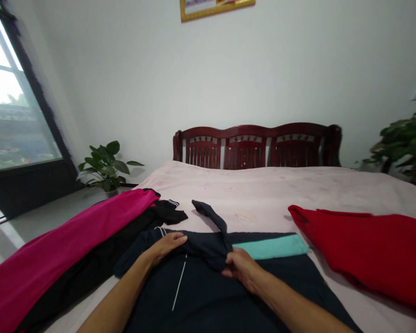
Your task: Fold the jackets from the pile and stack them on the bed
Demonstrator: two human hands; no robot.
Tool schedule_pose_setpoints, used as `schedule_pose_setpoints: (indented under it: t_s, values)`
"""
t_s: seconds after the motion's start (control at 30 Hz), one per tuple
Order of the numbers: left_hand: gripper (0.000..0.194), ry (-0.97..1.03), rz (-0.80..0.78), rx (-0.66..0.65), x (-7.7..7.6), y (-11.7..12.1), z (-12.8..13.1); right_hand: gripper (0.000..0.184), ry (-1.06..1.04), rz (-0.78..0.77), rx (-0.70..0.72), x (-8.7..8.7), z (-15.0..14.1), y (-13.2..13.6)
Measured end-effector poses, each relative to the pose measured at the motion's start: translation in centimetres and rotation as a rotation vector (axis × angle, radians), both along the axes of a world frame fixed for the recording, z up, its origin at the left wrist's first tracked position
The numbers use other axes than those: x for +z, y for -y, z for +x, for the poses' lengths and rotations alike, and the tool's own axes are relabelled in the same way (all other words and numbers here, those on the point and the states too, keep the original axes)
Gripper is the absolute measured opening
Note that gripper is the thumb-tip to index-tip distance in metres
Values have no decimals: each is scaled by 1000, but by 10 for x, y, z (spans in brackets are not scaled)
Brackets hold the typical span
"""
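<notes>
On the pink cloth, a navy garment [201,296] lay spread at the near edge, with a teal band [273,247] across its upper right part and a thin white line on its front.

Left hand [168,245]: thumb and fingers nearly closed at the garment's upper left, beside white stripes [160,231]; how firmly they gripped could not be told.

Right hand [241,268]: fingers closed on a gathered fold of the navy garment, near the left end of the teal band.

Navy strip [211,215]: one, rising from the fold and bending away to the left over the pink cloth [263,189].

To the left: one magenta garment [72,236], lying along a black garment [100,259].

To the right: one red garment [367,249], apart from both hands.

Beyond: a dark red wooden bench [246,145]; leafy plants, one at left [106,164], one at right [409,143].
</notes>
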State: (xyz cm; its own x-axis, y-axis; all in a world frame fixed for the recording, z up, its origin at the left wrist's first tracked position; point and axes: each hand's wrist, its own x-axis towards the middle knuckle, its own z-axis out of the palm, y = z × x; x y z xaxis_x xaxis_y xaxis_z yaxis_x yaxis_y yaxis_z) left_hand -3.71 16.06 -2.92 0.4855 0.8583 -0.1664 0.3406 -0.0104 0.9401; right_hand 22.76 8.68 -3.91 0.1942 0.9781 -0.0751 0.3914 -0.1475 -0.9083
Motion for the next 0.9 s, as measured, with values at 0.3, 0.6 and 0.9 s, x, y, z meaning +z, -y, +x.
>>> schedule_pose_setpoints:
  t_s: [0.3,0.6,0.9]
  values:
    - [38,-233,200,-24,-12,9,13,61,349,163,-55,66,3,-56]
    - [25,-668,584,133,0,33,-4,17,31,69,-214,44,16,-82]
    - [21,-503,524,372,-6,27,-8,18,-650,-161,-427,9,60,19]
